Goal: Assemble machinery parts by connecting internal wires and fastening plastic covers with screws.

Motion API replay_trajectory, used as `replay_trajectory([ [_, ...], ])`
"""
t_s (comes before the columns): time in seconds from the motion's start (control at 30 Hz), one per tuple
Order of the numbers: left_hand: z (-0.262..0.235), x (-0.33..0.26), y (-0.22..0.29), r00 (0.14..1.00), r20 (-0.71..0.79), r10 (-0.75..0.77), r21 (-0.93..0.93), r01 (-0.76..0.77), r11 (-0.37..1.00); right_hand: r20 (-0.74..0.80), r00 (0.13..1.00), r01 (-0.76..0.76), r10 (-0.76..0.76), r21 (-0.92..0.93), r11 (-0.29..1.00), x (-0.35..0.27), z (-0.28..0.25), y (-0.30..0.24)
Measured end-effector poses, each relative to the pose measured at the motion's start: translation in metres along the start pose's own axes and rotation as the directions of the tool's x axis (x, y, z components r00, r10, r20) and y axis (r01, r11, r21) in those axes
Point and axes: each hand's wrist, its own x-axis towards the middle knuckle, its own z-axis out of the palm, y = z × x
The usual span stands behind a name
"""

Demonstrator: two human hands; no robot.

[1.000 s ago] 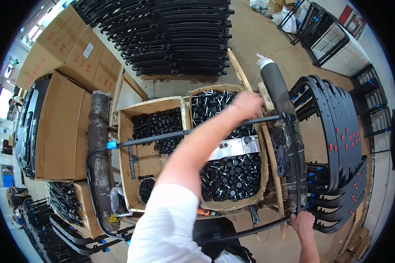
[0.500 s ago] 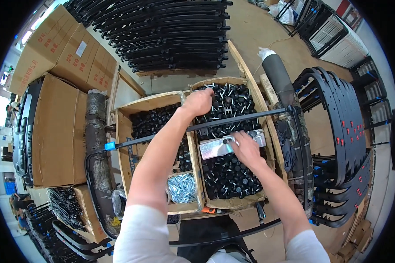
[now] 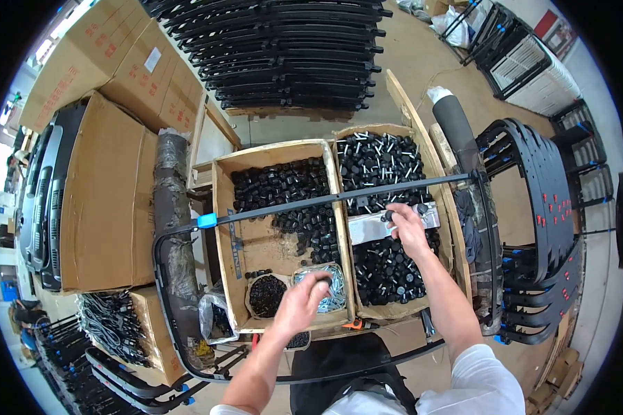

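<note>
My right hand (image 3: 411, 234) is over a shiny silver plate (image 3: 368, 229) in the right-hand bin. Its fingers pinch a black knob (image 3: 388, 216). Around the plate lie many black knobs (image 3: 387, 277), several with silver threaded studs. My left hand (image 3: 302, 304) is over the near compartments of the left bin, beside a box of silver screws (image 3: 336, 290). Its fingers are curled together, with something dark at the tips that I cannot make out. A black tubular frame (image 3: 284, 211) with a blue sleeve (image 3: 207, 220) lies across both bins.
A cup of small black parts (image 3: 267, 296) stands beside the screws. Black caps (image 3: 277, 187) fill the left bin's far part. Cardboard boxes (image 3: 111, 200) and a wrapped roll (image 3: 172, 173) stand left. Curved black frames (image 3: 540, 180) are stacked right, more black frames (image 3: 291, 55) ahead.
My left hand has drawn back from the far part of the right bin to the screw compartment. My right hand has lifted a black knob off the plate. The view has shifted slightly.
</note>
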Motion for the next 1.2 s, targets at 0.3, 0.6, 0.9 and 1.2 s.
replay_trajectory([
  [0.3,0.012,-0.066,-0.048,0.992,0.113,0.052,-0.004,-0.051,0.999,0.280,0.771,0.617,-0.572,-0.554,0.559,-0.035,0.056,-0.161],
  [0.6,-0.009,-0.123,-0.101,0.979,0.200,-0.041,-0.323,0.106,0.940,0.490,0.745,0.634,-0.452,-0.731,0.252,-0.027,0.085,-0.183],
  [0.9,-0.013,-0.158,-0.124,0.991,0.125,-0.046,-0.453,0.099,0.886,0.349,0.810,0.461,-0.470,-0.876,0.144,-0.020,0.104,-0.187],
  [1.2,0.034,-0.195,-0.087,0.999,0.040,-0.031,-0.227,0.039,0.973,0.384,0.855,0.456,-0.348,-0.877,0.151,0.003,0.084,-0.179],
])
